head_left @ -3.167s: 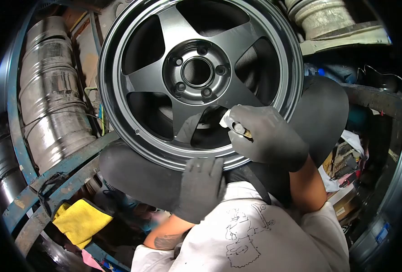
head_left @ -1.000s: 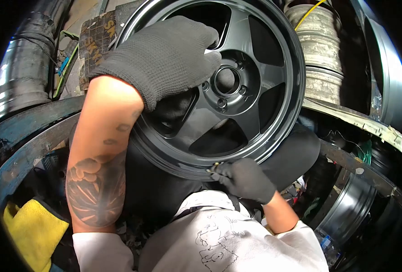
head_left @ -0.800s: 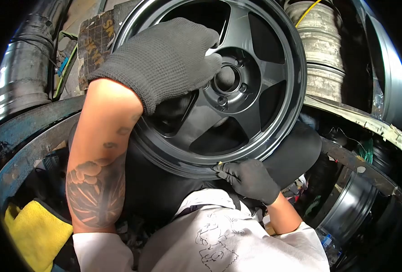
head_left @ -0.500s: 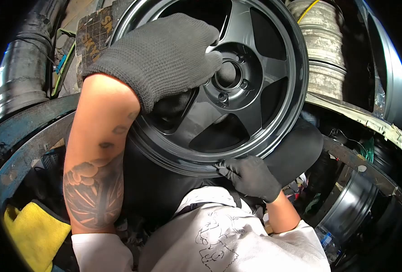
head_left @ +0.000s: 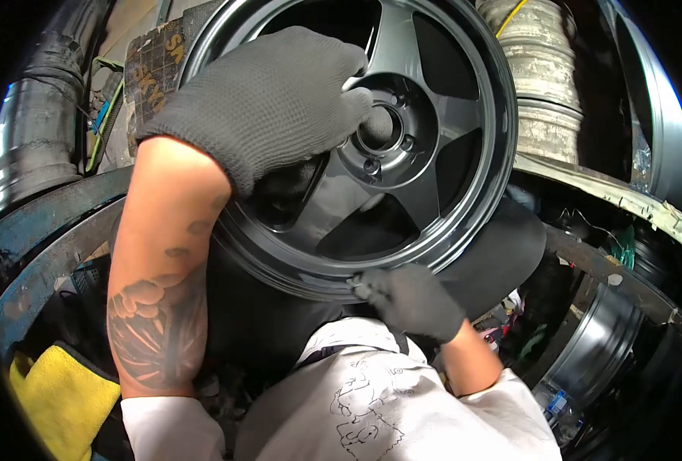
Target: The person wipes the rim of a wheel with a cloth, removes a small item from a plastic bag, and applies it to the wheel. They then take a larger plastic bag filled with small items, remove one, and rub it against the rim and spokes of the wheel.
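Observation:
A dark grey car wheel rim (head_left: 397, 50) with broad spokes is tilted in front of me over my lap. My left hand (head_left: 272, 100), in a grey knit glove, is closed around a spoke beside the hub, with finger and thumb ends showing near the centre hole. Low on the rim, my right hand (head_left: 418, 303), in a dark glove, has its fingers drawn together against the outer lip. Motion blurs this hand, and whatever may be between its fingers is hidden.
Stacked bare-metal wheels (head_left: 540, 77) stand behind at right, with another rim (head_left: 598, 342) lower right. A yellow cloth (head_left: 64, 396) lies lower left. A worn blue metal edge (head_left: 49, 211) curves along the left, near a marked block (head_left: 152, 69).
My right hand has slid slightly left along the lower lip. The wheel and my left hand have shifted a little left in view, the grip on the spoke unchanged.

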